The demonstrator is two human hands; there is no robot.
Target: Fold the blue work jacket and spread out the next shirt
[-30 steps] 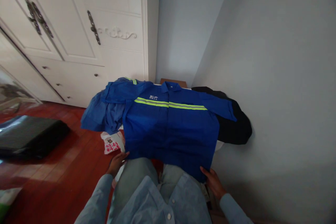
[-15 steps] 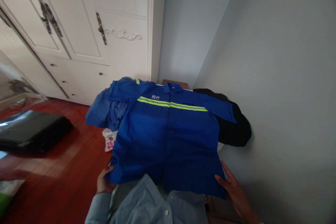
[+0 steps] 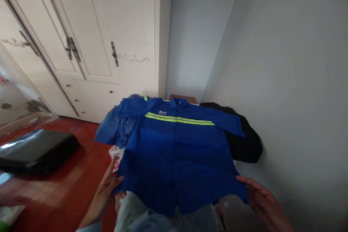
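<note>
A blue work shirt (image 3: pixel 176 152) with two yellow-green reflective stripes across the chest lies spread out, collar away from me. My left hand (image 3: pixel 104 192) pinches its lower left hem corner, thumb on top of the cloth. At the lower right hem corner my right hand (image 3: pixel 261 197) holds the cloth, fingers partly stretched along the edge. More blue garments (image 3: pixel 116 127) are bunched under the shirt at its left. A black garment (image 3: pixel 244 141) lies under the right sleeve against the wall.
A white wardrobe (image 3: pixel 103 43) with dark handles stands at the left rear. A grey wall (image 3: pixel 293 79) runs close along the right. On the red wooden floor lie a black bag (image 3: pixel 35 148) and a white printed plastic bag (image 3: pixel 115 152). My light trousers (image 3: pixel 136 217) show below.
Both hands have lifted the shirt's lower hem and drawn it wider and toward me. The view has tilted upward, showing more of the wardrobe.
</note>
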